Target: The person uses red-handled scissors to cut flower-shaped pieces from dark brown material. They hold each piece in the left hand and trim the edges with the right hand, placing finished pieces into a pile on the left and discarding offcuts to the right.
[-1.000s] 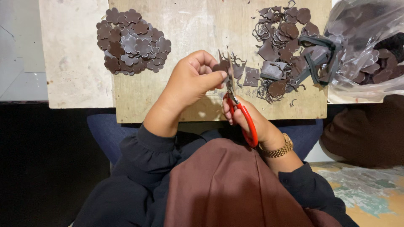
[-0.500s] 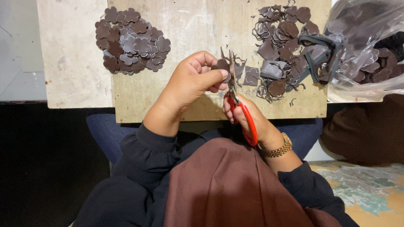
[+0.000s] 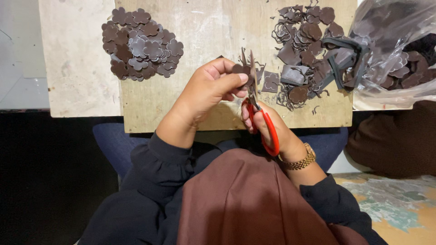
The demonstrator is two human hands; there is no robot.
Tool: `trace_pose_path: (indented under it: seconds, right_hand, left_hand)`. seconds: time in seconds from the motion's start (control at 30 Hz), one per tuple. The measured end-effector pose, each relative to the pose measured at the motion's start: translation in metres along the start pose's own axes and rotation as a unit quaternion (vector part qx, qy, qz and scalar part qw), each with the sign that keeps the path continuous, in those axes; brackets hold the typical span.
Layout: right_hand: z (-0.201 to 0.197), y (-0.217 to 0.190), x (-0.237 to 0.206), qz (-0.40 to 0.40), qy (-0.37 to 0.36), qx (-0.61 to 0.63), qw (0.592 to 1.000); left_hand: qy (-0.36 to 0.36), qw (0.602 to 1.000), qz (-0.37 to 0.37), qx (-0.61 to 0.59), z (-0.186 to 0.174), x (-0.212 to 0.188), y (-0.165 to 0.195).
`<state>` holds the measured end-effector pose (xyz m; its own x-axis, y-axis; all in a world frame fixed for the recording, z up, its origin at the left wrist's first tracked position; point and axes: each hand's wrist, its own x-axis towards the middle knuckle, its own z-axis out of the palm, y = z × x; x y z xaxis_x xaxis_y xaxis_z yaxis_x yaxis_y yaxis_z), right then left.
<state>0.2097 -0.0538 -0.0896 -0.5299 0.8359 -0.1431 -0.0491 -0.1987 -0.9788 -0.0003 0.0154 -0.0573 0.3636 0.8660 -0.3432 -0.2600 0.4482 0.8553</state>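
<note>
My left hand [image 3: 206, 93] pinches a small dark brown piece [image 3: 240, 69] between thumb and fingers above the wooden board [image 3: 213, 27]. My right hand [image 3: 268, 129] grips red-handled scissors [image 3: 260, 115], whose blades point up and close around the piece's right edge. A heap of cut brown flower shapes [image 3: 141, 45] lies on the board to the upper left. To the right of the scissors sit uncut brown pieces and curly trimmings [image 3: 302, 54].
A clear plastic bag [image 3: 395, 50] holding more brown pieces rests at the board's right end. A pale slab [image 3: 75, 59] adjoins the board on the left. A gold watch [image 3: 299, 161] circles my right wrist. Brown cloth covers my lap.
My left hand has turned the brown piece slightly against the scissor blades. Both hands stay in nearly the same place.
</note>
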Motion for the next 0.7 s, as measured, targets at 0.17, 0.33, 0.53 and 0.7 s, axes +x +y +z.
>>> trace_pose_path:
  seconds: [0.17,0.33,0.53,0.7]
  right_hand:
    - [0.002,-0.003,0.001,-0.012,-0.024,0.049,0.998]
    - [0.002,-0.003,0.0,-0.001,-0.025,0.063,0.998]
    - [0.007,0.004,0.002,-0.015,0.018,0.049,0.999]
    - [0.013,0.008,0.005,-0.03,0.038,0.054,0.997]
  left_hand:
    - [0.001,0.999,0.045,0.006,0.002,0.002,-0.004]
    - [-0.004,0.999,0.035,0.001,0.0,0.003,-0.006]
    - [0.016,0.997,0.073,0.03,0.0,0.007,-0.012]
    - [0.044,0.995,0.087,0.001,0.005,0.013,-0.022]
